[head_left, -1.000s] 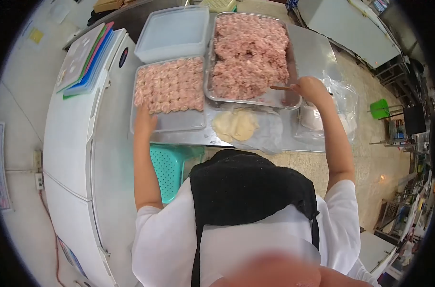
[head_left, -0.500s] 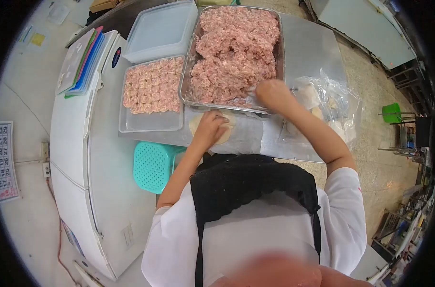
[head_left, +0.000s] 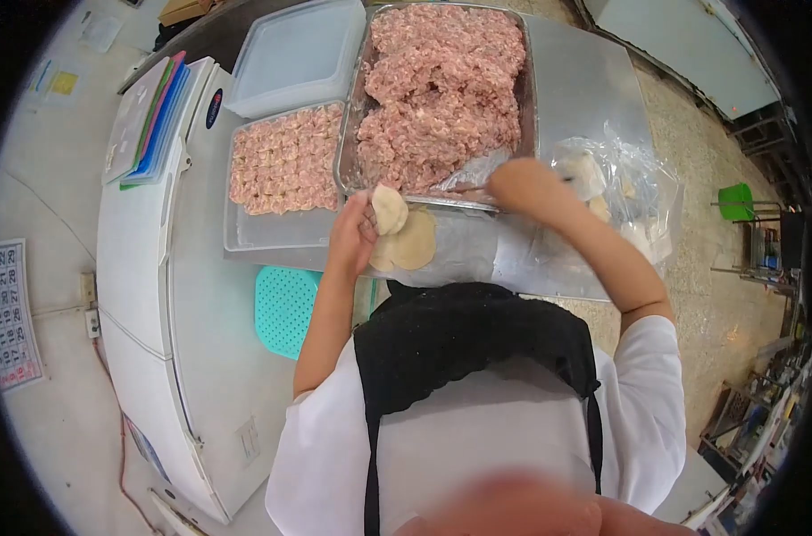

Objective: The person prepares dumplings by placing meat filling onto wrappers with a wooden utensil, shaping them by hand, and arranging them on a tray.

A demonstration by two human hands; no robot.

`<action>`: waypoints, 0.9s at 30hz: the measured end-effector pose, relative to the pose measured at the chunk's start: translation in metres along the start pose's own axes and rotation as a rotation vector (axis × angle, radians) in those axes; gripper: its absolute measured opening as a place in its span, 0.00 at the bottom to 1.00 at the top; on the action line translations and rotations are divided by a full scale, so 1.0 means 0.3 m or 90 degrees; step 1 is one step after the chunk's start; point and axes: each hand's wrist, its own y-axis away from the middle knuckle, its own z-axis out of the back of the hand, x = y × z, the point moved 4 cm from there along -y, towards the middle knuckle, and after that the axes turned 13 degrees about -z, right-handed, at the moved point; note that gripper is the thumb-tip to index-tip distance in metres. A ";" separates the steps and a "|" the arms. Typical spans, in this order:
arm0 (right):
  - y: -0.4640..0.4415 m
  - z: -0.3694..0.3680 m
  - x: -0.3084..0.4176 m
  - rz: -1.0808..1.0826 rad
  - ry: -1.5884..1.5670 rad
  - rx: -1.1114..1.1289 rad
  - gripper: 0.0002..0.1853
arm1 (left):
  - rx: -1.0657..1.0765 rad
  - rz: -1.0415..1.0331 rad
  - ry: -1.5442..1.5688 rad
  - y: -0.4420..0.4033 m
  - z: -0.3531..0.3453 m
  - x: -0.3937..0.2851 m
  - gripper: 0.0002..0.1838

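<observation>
My left hand (head_left: 353,234) is closed on a round dough wrapper (head_left: 390,211), held up at the near left corner of the metal tray (head_left: 342,166). Under it, more flat round wrappers (head_left: 415,241) lie on the table. A large mound of ground meat (head_left: 441,89) fills most of the tray. At the tray's near right corner, my right hand (head_left: 524,189) is a fist around a thin utensil (head_left: 462,189) whose end reaches into the tray; its exact kind is unclear. Left of the tray, a plastic container (head_left: 281,234) holds rows of meat-filled dumplings (head_left: 285,161).
A lidded clear container (head_left: 294,58) stands behind the dumplings. Clear plastic bags (head_left: 616,192) with pale dough pieces lie on the right of the table. A turquoise perforated stool (head_left: 283,313) and a white freezer (head_left: 209,339) stand to the left.
My left hand has lifted a wrapper from the table and moved left and up with it. My right hand has shifted slightly right and down, uncovering more of the tray's near corner.
</observation>
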 end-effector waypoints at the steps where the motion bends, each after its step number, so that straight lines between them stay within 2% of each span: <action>1: -0.011 0.020 -0.054 -0.016 0.030 0.040 0.10 | 0.021 -0.020 -0.047 0.008 0.016 -0.014 0.13; 3: -0.005 0.017 -0.103 -0.073 0.085 0.065 0.10 | 0.064 -0.073 -0.134 0.017 0.042 -0.048 0.16; 5: 0.030 -0.023 -0.087 -0.156 0.128 0.040 0.10 | 0.087 -0.061 -0.228 0.007 0.100 -0.078 0.17; 6: 0.033 -0.031 -0.036 -0.144 0.101 0.022 0.09 | 0.101 -0.056 -0.276 -0.003 0.125 -0.094 0.17; 9: 0.001 -0.016 0.150 -0.130 0.026 -0.004 0.08 | 0.042 -0.026 0.005 -0.011 0.116 -0.186 0.19; 12: -0.074 -0.035 0.247 -0.094 0.022 -0.057 0.08 | 0.017 -0.034 0.045 -0.046 0.179 -0.248 0.20; 15: -0.113 0.014 0.267 -0.134 -0.024 0.008 0.10 | 0.118 -0.243 -0.522 -0.028 0.175 -0.370 0.20; 16: -0.126 0.040 0.266 -0.139 -0.030 0.029 0.11 | 0.103 -0.236 -0.491 -0.036 0.201 -0.381 0.19; 17: -0.147 0.022 0.247 -0.185 -0.044 0.051 0.20 | 0.087 -0.229 -0.460 -0.044 0.232 -0.390 0.19; 20: -0.221 0.095 0.307 -0.157 0.010 -0.130 0.13 | 0.088 -0.227 -0.475 -0.038 0.267 -0.426 0.16; 21: -0.251 0.065 0.310 -0.104 0.054 -0.178 0.12 | 0.097 -0.233 -0.498 -0.035 0.265 -0.443 0.15; 24: -0.276 -0.054 0.388 -0.082 0.108 -0.114 0.10 | 0.150 -0.330 -0.520 -0.027 0.238 -0.489 0.14; 27: -0.231 -0.074 0.412 -0.143 0.011 -0.039 0.14 | 0.073 -0.248 -0.458 -0.050 0.317 -0.453 0.15</action>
